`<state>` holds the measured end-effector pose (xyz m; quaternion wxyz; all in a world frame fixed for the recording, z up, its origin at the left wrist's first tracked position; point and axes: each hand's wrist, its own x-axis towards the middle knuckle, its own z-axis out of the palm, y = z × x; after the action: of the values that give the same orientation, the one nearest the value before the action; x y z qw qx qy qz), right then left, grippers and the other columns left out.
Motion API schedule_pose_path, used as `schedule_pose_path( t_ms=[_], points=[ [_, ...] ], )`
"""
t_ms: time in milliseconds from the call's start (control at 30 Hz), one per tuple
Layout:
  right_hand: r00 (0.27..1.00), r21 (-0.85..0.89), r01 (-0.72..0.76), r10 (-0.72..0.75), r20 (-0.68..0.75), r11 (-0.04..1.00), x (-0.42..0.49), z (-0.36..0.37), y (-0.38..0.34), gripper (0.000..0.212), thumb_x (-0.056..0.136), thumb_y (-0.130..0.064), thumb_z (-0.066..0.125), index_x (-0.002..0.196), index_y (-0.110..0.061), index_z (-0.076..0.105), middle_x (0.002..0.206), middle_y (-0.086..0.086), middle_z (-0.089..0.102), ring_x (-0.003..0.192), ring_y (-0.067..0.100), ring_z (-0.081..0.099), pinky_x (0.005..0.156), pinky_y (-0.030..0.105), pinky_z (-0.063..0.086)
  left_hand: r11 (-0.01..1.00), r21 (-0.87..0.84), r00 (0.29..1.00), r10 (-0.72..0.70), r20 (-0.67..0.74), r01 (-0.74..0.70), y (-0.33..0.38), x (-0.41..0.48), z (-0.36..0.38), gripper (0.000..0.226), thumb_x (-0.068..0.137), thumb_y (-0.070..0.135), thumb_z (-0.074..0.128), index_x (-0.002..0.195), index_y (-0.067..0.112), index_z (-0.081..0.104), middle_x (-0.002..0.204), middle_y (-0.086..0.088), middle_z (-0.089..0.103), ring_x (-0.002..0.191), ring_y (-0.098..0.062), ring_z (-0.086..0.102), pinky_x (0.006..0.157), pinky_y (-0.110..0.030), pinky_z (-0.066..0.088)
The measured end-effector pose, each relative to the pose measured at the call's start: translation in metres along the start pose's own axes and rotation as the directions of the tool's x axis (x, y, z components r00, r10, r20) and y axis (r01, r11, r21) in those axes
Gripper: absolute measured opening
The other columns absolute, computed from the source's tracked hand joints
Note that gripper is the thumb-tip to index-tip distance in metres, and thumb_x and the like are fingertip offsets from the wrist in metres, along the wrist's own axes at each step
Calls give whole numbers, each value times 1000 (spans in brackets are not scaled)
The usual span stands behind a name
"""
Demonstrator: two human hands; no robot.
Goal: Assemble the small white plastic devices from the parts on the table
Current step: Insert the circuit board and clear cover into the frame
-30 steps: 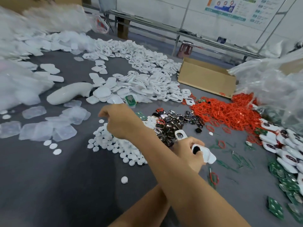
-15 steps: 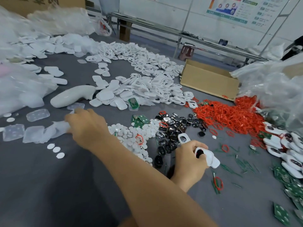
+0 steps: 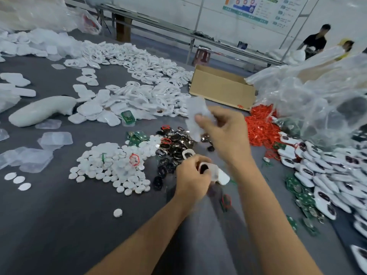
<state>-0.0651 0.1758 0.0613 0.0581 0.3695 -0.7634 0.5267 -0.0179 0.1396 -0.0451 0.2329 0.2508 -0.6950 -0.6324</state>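
Observation:
My left hand (image 3: 191, 176) grips a small white plastic device shell (image 3: 221, 176) with a dark oval opening, low over the grey table (image 3: 59, 225). Above it and slightly right, my right hand (image 3: 224, 133) pinches a translucent clear cover (image 3: 195, 113), blurred by motion. Parts lie in piles around them: white round discs (image 3: 111, 165), black and chrome pieces (image 3: 174, 143), red rings (image 3: 258, 130), green circuit boards (image 3: 303, 197), white shells (image 3: 139, 96) and more translucent covers (image 3: 35, 155).
A row of assembled white devices (image 3: 327, 175) lies at the right. Behind the red rings stand a cardboard box (image 3: 220, 90) and a big clear plastic bag (image 3: 317, 96). A white curved tool (image 3: 39, 114) lies at the left. Two people stand far back right.
My right hand, which had reached across to the translucent covers at the left, has swung back to the right holding one cover. My left hand kept hold of the white shell.

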Motion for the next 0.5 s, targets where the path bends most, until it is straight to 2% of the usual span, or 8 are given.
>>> schedule_pose_path(
  t_ms=[67, 133, 167, 267, 367, 400, 433, 500],
  points=[
    [996, -48, -79, 77, -51, 996, -13, -46, 33, 6, 83, -17, 69, 83, -12, 73, 66, 10, 63, 59, 11, 50, 61, 42, 47, 996, -90, 1000, -8, 8, 9, -5, -1, -1, 26, 79, -7, 60, 83, 17, 69, 82, -6, 72, 81, -25, 70, 74, -41, 60],
    [982, -139, -187, 179, -67, 973, -28, -75, 66, 8, 85, -10, 68, 79, -15, 71, 62, 3, 59, 56, 10, 50, 63, 46, 50, 995, -97, 1000, 16, -1, -16, -4, -3, 0, 25, 80, -8, 60, 87, 14, 70, 87, -9, 72, 86, -26, 70, 75, -47, 59],
    [975, -190, -220, 211, -64, 957, -36, -83, 80, 11, 86, -9, 67, 76, -14, 70, 60, 1, 56, 58, 11, 49, 63, 46, 49, 995, -95, 1000, 25, -9, -25, -5, -2, 0, 25, 80, -8, 60, 88, 13, 70, 87, -8, 73, 86, -24, 70, 73, -46, 60],
    [963, -274, -265, 265, -36, 925, -57, -88, 105, 31, 92, -20, 62, 61, -18, 57, 53, -6, 42, 59, 11, 43, 57, 31, 36, 994, -107, 999, 32, -4, -33, -3, -3, -1, 25, 81, -10, 59, 91, 10, 71, 88, -7, 72, 84, -20, 71, 64, -40, 62],
    [984, -357, -169, 176, -15, 919, -64, -85, 108, 38, 96, -23, 55, 61, -12, 49, 50, -7, 40, 51, 2, 36, 53, 20, 31, 992, -123, 1000, -10, -4, 9, 0, -3, -2, 25, 82, -13, 59, 93, 6, 71, 90, -10, 72, 83, -19, 71, 61, -33, 61],
    [993, -359, -115, 120, -9, 926, -64, -85, 106, 35, 97, -19, 54, 63, -9, 52, 52, -8, 46, 53, 3, 40, 59, 22, 37, 990, -140, 1000, -16, -4, 15, 0, -3, -3, 25, 82, -13, 59, 93, 6, 70, 89, -10, 72, 82, -18, 71, 60, -30, 60],
    [998, -373, -65, 68, -5, 925, -62, -85, 105, 31, 97, -14, 53, 67, -5, 58, 59, -8, 52, 59, 7, 45, 67, 31, 41, 987, -159, 1000, -19, -4, 18, 0, -3, -3, 25, 82, -14, 59, 92, 7, 70, 88, -8, 73, 81, -18, 71, 59, -27, 59],
    [999, -409, -40, 44, 0, 912, -60, -85, 105, 23, 97, -13, 53, 83, -5, 68, 79, 0, 61, 78, 18, 52, 81, 43, 38, 984, -175, 1000, -23, 3, 23, 1, -4, -3, 25, 83, -13, 59, 90, 8, 70, 86, -6, 73, 80, -17, 72, 58, -24, 58]
  ],
)
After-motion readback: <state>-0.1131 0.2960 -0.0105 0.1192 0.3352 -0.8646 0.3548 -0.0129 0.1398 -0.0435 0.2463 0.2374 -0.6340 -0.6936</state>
